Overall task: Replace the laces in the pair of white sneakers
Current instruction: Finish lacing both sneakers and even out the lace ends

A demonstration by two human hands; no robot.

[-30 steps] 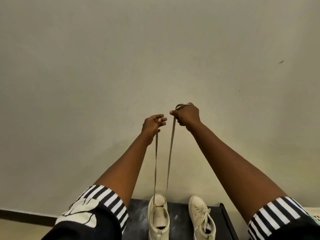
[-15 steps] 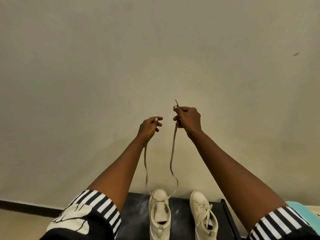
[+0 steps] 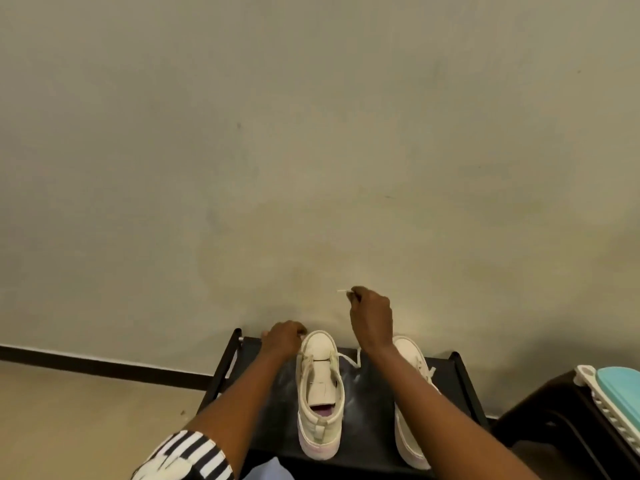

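Head view, one frame logged. Both sneakers stood on the black rack, toes toward its far edge by the wall. The working sneaker sat mid-rack, tongue exposed and eyelets nearly all bare. The lace crossed only the row nearest the toe, and one strand lay slack on the rack between the two shoes. The second sneaker stood near the right edge, largely behind the right forearm. It looked laced, though I could not tell with which lace.

The right grip was raised over the far edge. Its thumb and finger were pinched on the lace just behind the tip, which stuck out leftward. The left grip was low at the left side of the working sneaker's toe, fingers curled. I could not tell whether it held the other strand.

Judgement: the step in hand was the first crossing, early in shoe one. To do it well, I reckoned:
- Even out both ends before crossing.
- Keep the pinch close behind the tip so it stayed stiff.
- Feed from beneath the next eyelet on the opposite side.
- Lay the strand flat, with no twist.
- Steady the shoe with the left grip so it would not slide toward the far edge.
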